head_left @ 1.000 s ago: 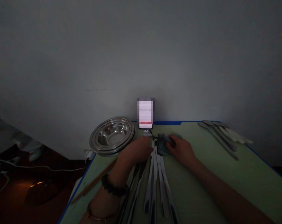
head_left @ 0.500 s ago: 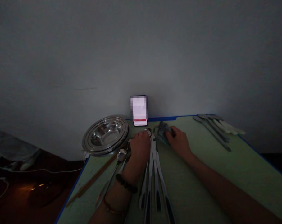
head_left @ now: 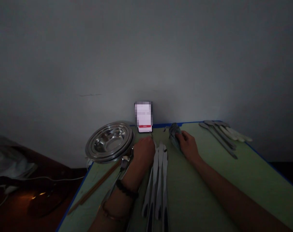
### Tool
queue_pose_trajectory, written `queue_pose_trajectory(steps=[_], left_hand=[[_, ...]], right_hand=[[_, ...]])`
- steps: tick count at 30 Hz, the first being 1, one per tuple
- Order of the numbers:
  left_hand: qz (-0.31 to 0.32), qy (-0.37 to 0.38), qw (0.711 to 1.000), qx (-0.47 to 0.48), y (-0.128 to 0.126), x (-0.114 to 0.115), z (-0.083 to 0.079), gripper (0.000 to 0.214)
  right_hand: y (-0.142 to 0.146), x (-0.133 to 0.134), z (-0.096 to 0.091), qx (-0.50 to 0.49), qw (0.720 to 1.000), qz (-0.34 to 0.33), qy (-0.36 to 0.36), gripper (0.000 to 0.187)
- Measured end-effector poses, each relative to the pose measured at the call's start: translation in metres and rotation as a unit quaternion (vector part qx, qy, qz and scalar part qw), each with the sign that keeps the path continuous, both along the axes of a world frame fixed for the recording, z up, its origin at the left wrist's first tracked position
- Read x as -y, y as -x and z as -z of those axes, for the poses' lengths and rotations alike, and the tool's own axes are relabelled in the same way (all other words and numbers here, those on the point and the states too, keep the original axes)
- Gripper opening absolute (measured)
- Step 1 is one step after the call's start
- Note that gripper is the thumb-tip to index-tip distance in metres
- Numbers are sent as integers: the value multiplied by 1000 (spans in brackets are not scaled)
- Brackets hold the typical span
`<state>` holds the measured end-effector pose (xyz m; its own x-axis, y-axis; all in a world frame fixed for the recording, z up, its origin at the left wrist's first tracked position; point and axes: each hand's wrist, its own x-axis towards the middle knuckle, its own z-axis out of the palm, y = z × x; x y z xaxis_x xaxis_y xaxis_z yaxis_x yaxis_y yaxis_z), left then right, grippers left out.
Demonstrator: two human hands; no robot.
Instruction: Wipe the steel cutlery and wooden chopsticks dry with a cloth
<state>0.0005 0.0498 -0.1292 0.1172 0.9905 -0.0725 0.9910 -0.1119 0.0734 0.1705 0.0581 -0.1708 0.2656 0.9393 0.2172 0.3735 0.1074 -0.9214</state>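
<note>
My left hand is closed above the left side of several metal knives with dark inlays in their handles. A thin tip shows just beyond its knuckles, but what the fingers hold is hidden. To the right, my right hand pinches a bunched grey cloth just above the table, apart from the knives. Left of my left wrist lie a metal spoon and other cutlery, partly covered by my forearm.
Stacked shiny metal bowls stand at the table's back left, with wooden chopsticks in front. A lit phone leans against the wall. Several spoons and white-handled pieces lie at the back right of the green table.
My right hand has moved slightly right with the cloth, away from the knives. The knives now lie closer together, and the shiny end beside my left hand is no longer visible.
</note>
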Motion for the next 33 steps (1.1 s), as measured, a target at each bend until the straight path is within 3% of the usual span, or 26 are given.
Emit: queue_pose_trajectory(steps=[6,10,13,18,22,24,29,33], left_hand=[[53,-20,995,83,20,-5,-27,21],[59,-51,986,145,38,1,-57,21],[51,-76,981,170,44,7,-71,20],[69,-88,974,198,42,13,-76,24],[116,-68,970,201,46,20,-83,26],[143,-51,969,194,49,23,-88,27],[182,-2,970,163,50,30,-93,31],[171,12,974,145,48,32,-90,31]], right_hand=[[-3,-1,-1,-48,997,-54,27,25],[13,7,-2,-106,974,-180,85,17],[28,13,2,-161,949,-257,88,15],[24,7,1,-276,924,-263,39,15],[6,-3,-18,-360,902,-238,22,20],[2,-3,-30,-420,879,-223,34,23],[9,8,-48,-610,762,-199,83,26],[10,14,-53,-639,730,-224,93,44]])
